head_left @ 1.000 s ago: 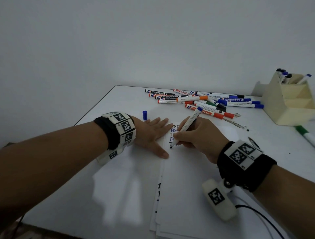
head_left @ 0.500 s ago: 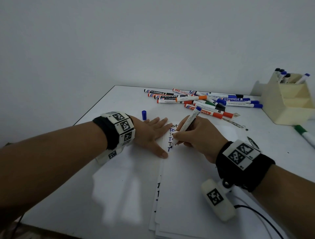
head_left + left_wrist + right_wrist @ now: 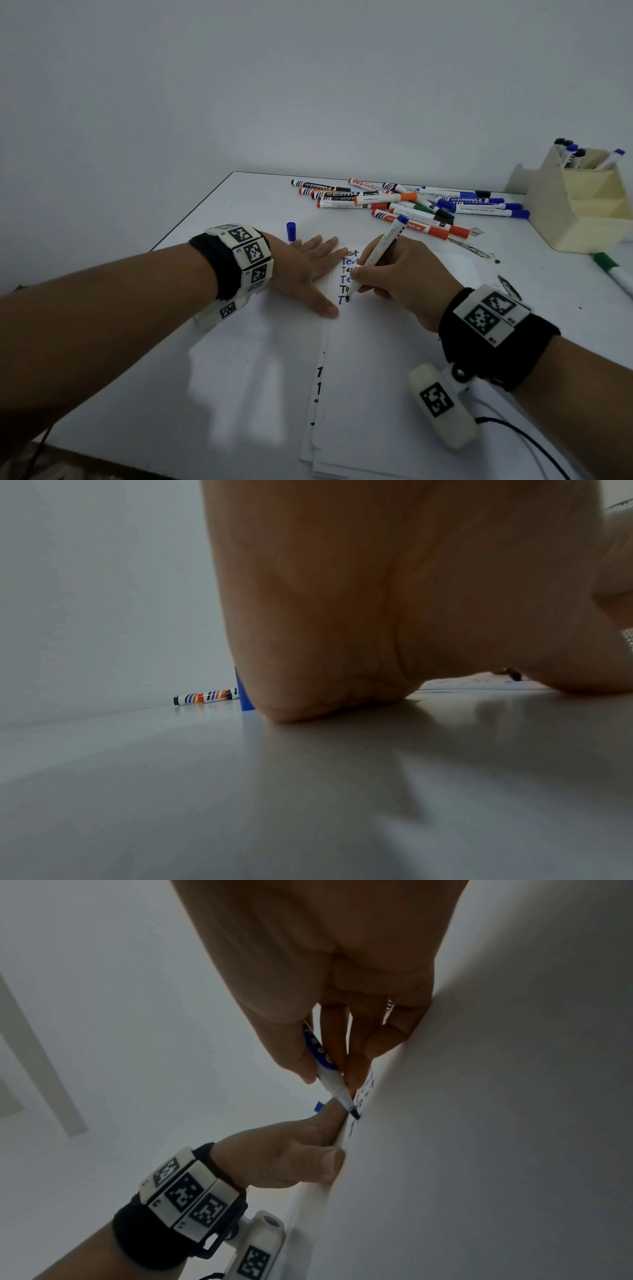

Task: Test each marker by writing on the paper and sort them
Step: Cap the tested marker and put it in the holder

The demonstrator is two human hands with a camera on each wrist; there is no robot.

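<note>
White table (image 3: 239, 212), left hand (image 3: 301, 270) flat, right hand (image 3: 404, 274) gripping marker (image 3: 378, 253).

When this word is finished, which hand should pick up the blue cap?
Probably the left hand: it lies flat on the paper's edge, with the cap just beyond its fingers. The right hand grips the marker.

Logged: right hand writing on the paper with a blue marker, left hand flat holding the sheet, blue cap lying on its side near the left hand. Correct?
Not quite: the blue cap stands upright, as the head view shows. The right hand does write with the blue marker on the paper, left hand flat.
</note>
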